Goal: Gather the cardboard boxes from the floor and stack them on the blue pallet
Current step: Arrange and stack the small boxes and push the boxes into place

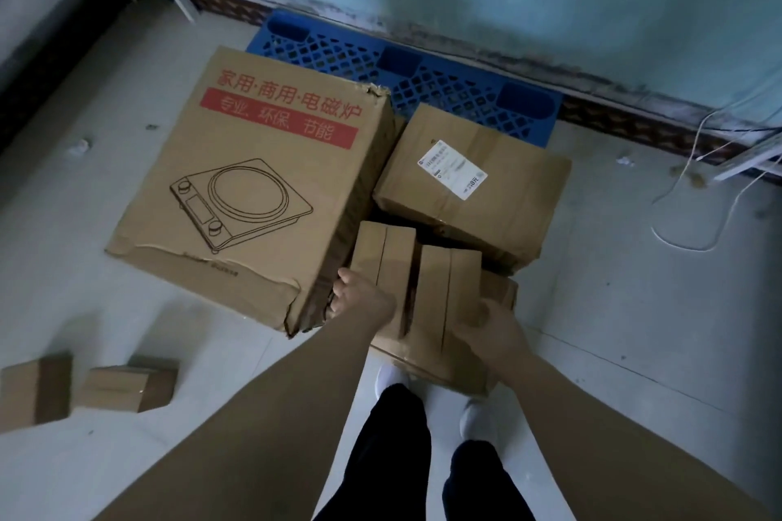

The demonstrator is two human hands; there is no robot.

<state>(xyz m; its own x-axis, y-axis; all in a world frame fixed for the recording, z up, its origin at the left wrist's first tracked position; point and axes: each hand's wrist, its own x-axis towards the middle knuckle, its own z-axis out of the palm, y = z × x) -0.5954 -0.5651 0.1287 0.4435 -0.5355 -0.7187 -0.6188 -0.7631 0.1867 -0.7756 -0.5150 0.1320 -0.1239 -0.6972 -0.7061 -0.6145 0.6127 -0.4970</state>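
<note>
Left hand point(359, 300): wrapped round the near end of the left small box point(383, 254), thumb up on its left edge. The other fingers are tucked under, so I can't really see them.
Right hand point(495, 330): bit blurry, but clamped on the near right corner of the right small box point(448, 292).
Small boxes: side by side between the two hands, pretty much touching, each with a seam running down the top.
Bottom box point(427, 360): lying flat right under both hands. Can't tell if the small ones rest on it or sit just above it.
Big box point(254, 182): just left of the left hand, cooker drawing and red print on top. The corner nearest the hand is torn and crumpled.
Labelled box point(474, 182): just beyond the hands, taped, white label on top.
Pallet point(423, 72): blue, further out past both hands, up against the wall. The big box and labelled box hide its near part.
Loose box point(127, 387): on the floor point(634, 309), well off to the left of the left hand, with a second loose box point(36, 389) just past it.
Cable point(685, 203): white, on the floor well right of the right hand.
</note>
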